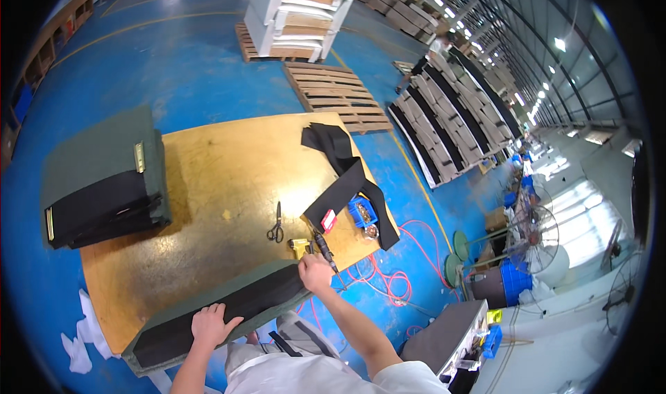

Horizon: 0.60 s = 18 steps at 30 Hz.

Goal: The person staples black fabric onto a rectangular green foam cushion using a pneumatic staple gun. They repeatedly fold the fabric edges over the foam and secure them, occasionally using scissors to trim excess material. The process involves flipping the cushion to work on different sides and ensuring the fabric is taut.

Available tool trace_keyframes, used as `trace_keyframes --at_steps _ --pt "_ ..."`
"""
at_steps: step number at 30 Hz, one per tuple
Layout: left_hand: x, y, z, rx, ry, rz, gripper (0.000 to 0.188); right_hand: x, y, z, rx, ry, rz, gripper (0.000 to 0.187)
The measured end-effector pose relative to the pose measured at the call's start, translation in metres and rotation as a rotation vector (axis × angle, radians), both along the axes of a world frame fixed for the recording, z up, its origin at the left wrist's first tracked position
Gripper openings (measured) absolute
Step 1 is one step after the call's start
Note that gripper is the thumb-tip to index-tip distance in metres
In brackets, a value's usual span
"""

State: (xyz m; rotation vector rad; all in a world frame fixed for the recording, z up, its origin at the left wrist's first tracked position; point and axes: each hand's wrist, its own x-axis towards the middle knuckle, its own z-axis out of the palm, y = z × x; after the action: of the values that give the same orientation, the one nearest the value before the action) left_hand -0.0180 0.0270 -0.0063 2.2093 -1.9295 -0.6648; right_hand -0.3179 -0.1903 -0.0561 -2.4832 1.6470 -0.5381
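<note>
Left hand [211, 324]: fingers spread — on the black band of a long green fabric piece [260, 291].
Right hand [316, 272]: fingers curled at the piece's right end (whether pinching it, I cannot tell).
Fabric piece: along the near edge of a yellowish table [208, 186].
Beyond: black metal scissors [276, 232], slim black tool [323, 248].

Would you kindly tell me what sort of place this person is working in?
Most likely a factory workshop: a slatted wooden pallet lies on the blue floor, a worktable holds scissors, and rows of ceiling lights run far back.
</note>
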Motion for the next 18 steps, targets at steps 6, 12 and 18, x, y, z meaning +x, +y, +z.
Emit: trace_keyframes --at_steps 6,12,18 --pt "0.0 0.011 -0.002 -0.094 -0.069 0.03 0.069 0.007 0.003 0.018 0.003 -0.076 0.018 0.016" --pt "0.005 0.006 -0.049 -0.281 -0.071 0.025 0.061 0.002 -0.005 0.017 0.288 -0.399 -0.002 0.024" --pt "-0.035 0.042 0.031 -0.195 -0.063 0.045 0.062 -0.123 -0.062 -0.03 0.695 -1.118 -0.148 0.021"
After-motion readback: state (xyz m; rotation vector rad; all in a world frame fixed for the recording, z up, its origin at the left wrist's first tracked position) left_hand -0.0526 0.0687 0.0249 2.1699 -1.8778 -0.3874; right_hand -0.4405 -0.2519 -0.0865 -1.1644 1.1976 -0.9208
